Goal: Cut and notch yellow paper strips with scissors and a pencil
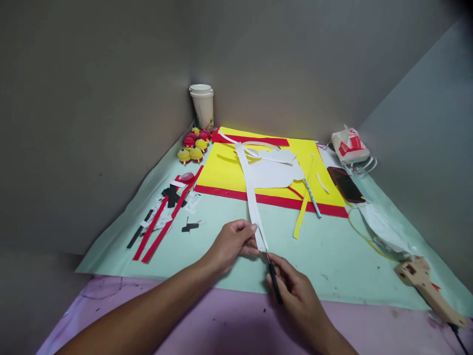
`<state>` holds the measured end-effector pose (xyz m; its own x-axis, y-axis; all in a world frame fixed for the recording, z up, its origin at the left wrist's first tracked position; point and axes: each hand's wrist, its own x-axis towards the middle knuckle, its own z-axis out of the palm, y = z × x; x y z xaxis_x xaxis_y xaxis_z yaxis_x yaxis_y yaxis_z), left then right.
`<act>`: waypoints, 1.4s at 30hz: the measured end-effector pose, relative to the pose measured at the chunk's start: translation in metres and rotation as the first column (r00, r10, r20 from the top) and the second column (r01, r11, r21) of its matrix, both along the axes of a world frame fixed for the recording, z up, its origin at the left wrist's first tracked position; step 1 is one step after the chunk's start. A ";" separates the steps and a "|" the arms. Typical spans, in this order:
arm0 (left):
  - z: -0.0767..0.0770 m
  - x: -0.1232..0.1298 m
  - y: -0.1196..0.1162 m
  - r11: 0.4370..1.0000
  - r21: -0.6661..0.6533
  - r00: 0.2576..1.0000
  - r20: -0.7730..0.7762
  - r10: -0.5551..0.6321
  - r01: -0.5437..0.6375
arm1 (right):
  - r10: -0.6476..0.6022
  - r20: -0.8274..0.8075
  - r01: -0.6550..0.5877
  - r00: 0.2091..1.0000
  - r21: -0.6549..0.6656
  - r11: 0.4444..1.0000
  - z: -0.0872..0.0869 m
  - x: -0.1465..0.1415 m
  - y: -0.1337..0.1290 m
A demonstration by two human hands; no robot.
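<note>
A smooth, matt paper strip (253, 204) and scissors (272, 273) with a dull, plastic-looking handle (276, 287) occupy the fingers (242, 234); beyond them are matt yellow card (218, 172) and a paper-looking cup (204, 109), while to their right are a glossy-screened phone (346, 185) and a smooth plastic glue gun (424, 288).

1. The right hand (295, 286) covers part of the black-handled tool (275, 283), so I can't make out its full grip.
2. I can't tell how far the left hand (234, 244) reaches under the white strip (252, 202).
3. My bottom edge crops the left forearm (155, 315) and right forearm (332, 335).
4. The cord (458, 337) exits my view low right.
5. Print on the cup (202, 108) is too small to read.
</note>
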<state>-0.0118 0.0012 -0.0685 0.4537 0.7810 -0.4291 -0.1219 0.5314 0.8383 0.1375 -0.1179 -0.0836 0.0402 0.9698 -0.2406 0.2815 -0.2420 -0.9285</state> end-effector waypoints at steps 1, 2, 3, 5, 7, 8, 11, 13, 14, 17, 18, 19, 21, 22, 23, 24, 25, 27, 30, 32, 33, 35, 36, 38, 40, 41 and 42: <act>0.000 0.000 0.000 1.000 0.003 1.000 0.002 -0.001 0.001 | -0.001 0.001 0.001 1.000 0.007 1.000 0.000 0.000 0.000; -0.001 0.000 0.000 1.000 0.005 1.000 0.004 -0.003 0.003 | -0.003 0.001 0.003 1.000 0.015 1.000 -0.001 0.000 0.000; -0.001 0.000 0.000 1.000 0.007 1.000 0.006 -0.005 0.005 | -0.005 0.002 0.005 1.000 0.023 1.000 -0.001 0.000 0.000; -0.002 0.000 0.000 1.000 0.006 1.000 0.007 -0.007 0.007 | -0.008 0.012 0.008 1.000 0.033 0.999 -0.002 -0.001 0.001; -0.002 0.000 0.000 1.000 0.000 1.000 0.005 -0.006 0.006 | -0.009 0.026 0.008 1.000 0.030 1.000 -0.002 -0.001 0.001; -0.002 0.000 0.000 1.000 -0.002 1.000 0.005 -0.006 0.006 | -0.009 0.031 0.008 0.999 0.028 1.000 -0.002 0.000 0.002; -0.001 0.000 -0.001 1.000 0.001 1.000 0.008 -0.005 0.005 | -0.002 0.031 0.001 1.000 0.024 1.000 -0.001 0.001 0.002; 0.000 -0.001 -0.001 1.000 0.005 1.000 0.009 -0.005 0.005 | 0.006 0.026 -0.006 1.000 0.019 1.000 0.000 0.001 0.002; 0.000 -0.001 -0.001 1.000 0.005 1.000 0.006 -0.006 0.006 | 0.008 0.021 -0.009 1.000 0.017 1.000 0.000 0.001 0.001; 0.002 -0.001 -0.001 1.000 0.018 1.000 -0.003 -0.010 0.010 | 0.005 0.008 -0.005 1.000 0.013 1.000 0.000 0.000 0.001; 0.002 -0.002 -0.001 0.999 0.032 1.000 -0.003 -0.004 0.004 | 0.005 0.004 -0.005 1.000 0.010 1.000 -0.001 0.000 0.000; 0.002 -0.002 -0.001 0.999 0.048 1.000 -0.003 0.009 -0.009 | 0.004 -0.003 -0.004 1.000 0.005 1.000 -0.002 -0.001 -0.001; 0.003 -0.002 0.000 0.997 0.074 0.999 -0.008 0.037 -0.036 | -0.012 -0.044 0.012 0.999 -0.007 1.000 -0.003 -0.003 -0.002; 0.003 -0.002 0.001 0.996 0.081 0.999 -0.013 0.046 -0.045 | -0.023 -0.078 0.022 0.997 -0.015 1.000 -0.004 -0.004 -0.003; 0.004 -0.002 0.001 0.995 0.083 0.999 -0.016 0.050 -0.048 | -0.034 -0.115 0.032 0.993 -0.020 0.999 -0.005 -0.005 -0.004; 0.004 -0.002 0.001 0.996 0.082 0.999 -0.018 0.050 -0.048 | -0.043 -0.147 0.040 0.988 -0.025 0.999 -0.006 -0.005 -0.004; 0.005 -0.002 0.002 0.996 0.079 0.999 -0.018 0.048 -0.046 | -0.047 -0.168 0.043 0.985 -0.027 0.999 -0.007 -0.005 -0.004; 0.005 -0.001 0.002 0.996 0.078 0.999 -0.019 0.046 -0.045 | -0.036 -0.174 0.033 0.984 -0.018 0.999 -0.007 -0.005 -0.005; 0.006 -0.001 0.002 0.995 0.093 0.998 -0.038 0.042 -0.038 | -0.017 -0.154 0.016 0.988 -0.007 1.000 -0.007 -0.004 -0.004; 0.005 -0.001 0.001 0.993 0.112 0.998 -0.052 0.035 -0.029 | -0.009 -0.150 0.008 0.989 -0.007 1.000 -0.006 -0.004 -0.004; 0.005 -0.001 0.001 0.993 0.119 0.998 -0.057 0.030 -0.023 | -0.008 -0.150 0.007 0.989 -0.008 1.000 -0.006 -0.005 -0.004; 0.004 -0.001 0.000 0.993 0.121 0.998 -0.060 0.019 -0.011 | -0.009 -0.142 0.008 0.990 -0.007 1.000 -0.005 -0.005 -0.004; 0.004 -0.001 -0.001 0.993 0.118 0.998 -0.059 0.013 -0.006 | -0.009 -0.136 0.008 0.991 -0.007 1.000 -0.005 -0.005 -0.004; 0.003 0.000 -0.001 0.994 0.110 0.998 -0.055 0.009 -0.002 | -0.012 -0.123 0.011 0.992 -0.007 1.000 -0.005 -0.006 -0.003; 0.003 0.000 -0.001 0.994 0.106 0.999 -0.053 0.008 -0.002 | -0.009 -0.110 0.009 0.994 -0.005 1.000 -0.005 -0.006 -0.003; 0.003 0.000 -0.001 0.994 0.105 0.998 -0.055 0.007 -0.001 | -0.008 -0.105 0.008 0.994 -0.003 1.000 -0.005 -0.006 -0.003; 0.003 0.000 -0.001 0.995 0.104 0.998 -0.058 0.004 0.003 | -0.005 -0.101 0.005 0.995 0.000 1.000 -0.004 -0.006 -0.003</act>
